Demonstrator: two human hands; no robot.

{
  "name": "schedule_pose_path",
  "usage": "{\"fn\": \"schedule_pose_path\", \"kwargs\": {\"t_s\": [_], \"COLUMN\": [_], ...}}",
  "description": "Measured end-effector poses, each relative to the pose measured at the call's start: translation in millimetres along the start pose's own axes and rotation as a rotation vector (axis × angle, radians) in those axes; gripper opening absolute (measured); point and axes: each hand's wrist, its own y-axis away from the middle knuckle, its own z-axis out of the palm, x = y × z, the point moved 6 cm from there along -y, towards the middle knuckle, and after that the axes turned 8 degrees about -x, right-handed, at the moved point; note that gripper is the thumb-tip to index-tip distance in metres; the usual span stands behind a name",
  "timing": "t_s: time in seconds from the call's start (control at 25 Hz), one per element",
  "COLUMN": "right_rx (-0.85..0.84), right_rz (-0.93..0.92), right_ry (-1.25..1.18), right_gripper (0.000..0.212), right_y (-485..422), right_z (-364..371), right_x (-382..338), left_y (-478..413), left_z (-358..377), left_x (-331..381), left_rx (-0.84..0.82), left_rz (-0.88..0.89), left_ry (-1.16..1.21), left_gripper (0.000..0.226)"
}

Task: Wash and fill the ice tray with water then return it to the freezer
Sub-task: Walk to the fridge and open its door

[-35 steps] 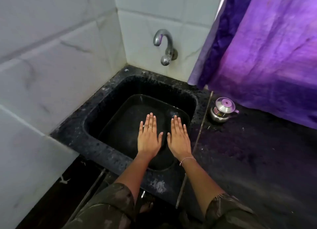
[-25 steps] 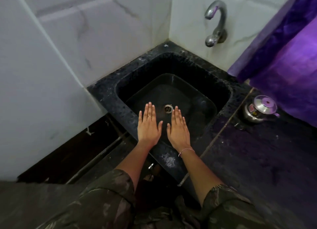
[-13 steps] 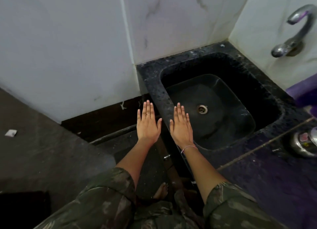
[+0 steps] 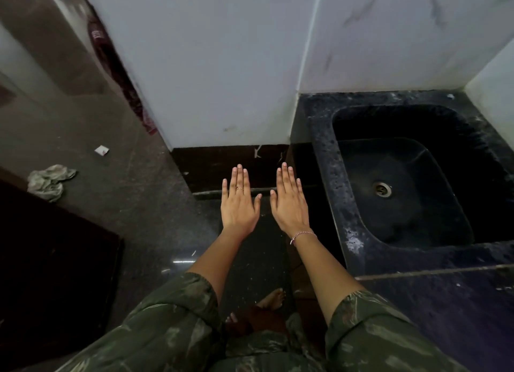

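Note:
My left hand (image 4: 239, 202) and my right hand (image 4: 289, 202) are stretched out flat side by side, palms down, fingers straight, holding nothing. They hover over the dark floor to the left of the black stone sink (image 4: 322, 160). The sink basin shows its metal drain (image 4: 383, 188) at the right of the view. No ice tray, tap or freezer is visible in the frame.
A white marble wall (image 4: 222, 65) ends at a corner just ahead of my hands. A crumpled cloth (image 4: 48, 180) and a paper scrap (image 4: 101, 150) lie on the grey floor at the left. A dark mat (image 4: 55, 260) sits lower left. The dark counter (image 4: 445, 302) runs at the right.
The view has swung left: the sink slid from the centre to the right, and the tap and steel pot left the frame. Both hands stayed flat and empty, now over the floor.

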Motion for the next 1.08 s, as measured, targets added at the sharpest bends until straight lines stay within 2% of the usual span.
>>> {"fn": "schedule_pose_path", "kwargs": {"t_s": [0.76, 1.08], "right_rx": [-0.126, -0.233], "right_rz": [-0.437, -0.756], "right_ry": [0.012, 0.091], "right_gripper": [0.057, 0.058], "right_y": [19, 19], "right_z": [59, 83], "right_x": [-219, -309], "left_y": [114, 159], "left_z": [-20, -24], "left_x": [-194, -264], "left_rx": [0.120, 0.175], "left_rz": [-0.464, -0.763], "left_ry": [0.110, 0.153], "left_gripper": [0.071, 0.071]}}
